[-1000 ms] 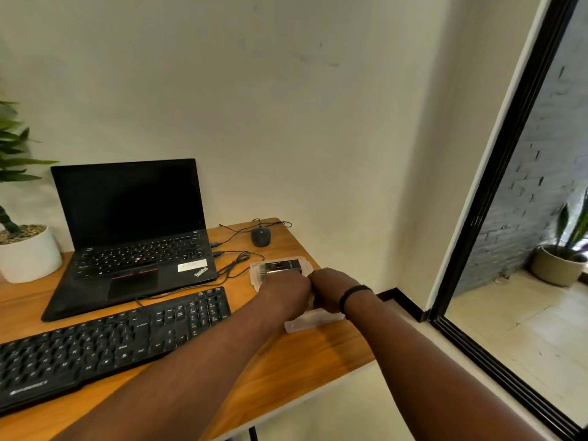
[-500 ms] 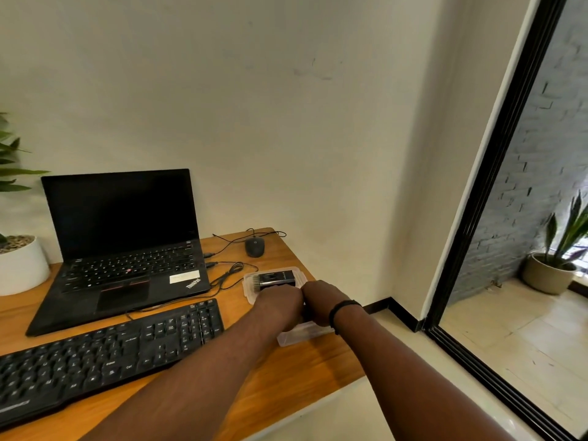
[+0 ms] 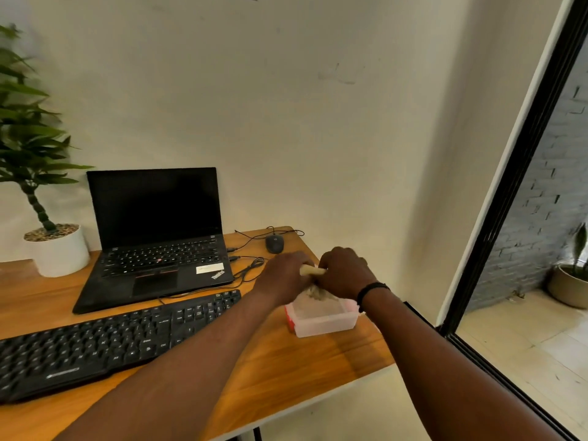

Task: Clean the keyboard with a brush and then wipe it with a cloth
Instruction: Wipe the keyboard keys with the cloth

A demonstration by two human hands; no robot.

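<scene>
Since the earlier frames: both hands raised off the desk, lifting a pale brush point(image 3: 313, 270) out above the box; clear lid with dark item behind them no longer seen. Desk point(image 3: 286, 361), wooden, spans lower left to centre. Laptop point(image 3: 156, 230), black, open, screen dark, left of centre. Keyboard point(image 3: 105, 338), black, lower left, in front of laptop, untouched. Potted plant point(image 3: 47, 237), white pot, far left. Translucent box point(image 3: 321, 316), right of keyboard, near desk's right edge, directly under the hands. Left hand point(image 3: 283, 276), centre frame, fingers curled round the brush's pale handle. Right hand point(image 3: 345, 273), black wristband, touching the left, curled over the handle's other end; greyish bristles hang below, at the box's rim. Mouse point(image 3: 274, 243), dark, behind the hands, cable trailing toward laptop.
</scene>
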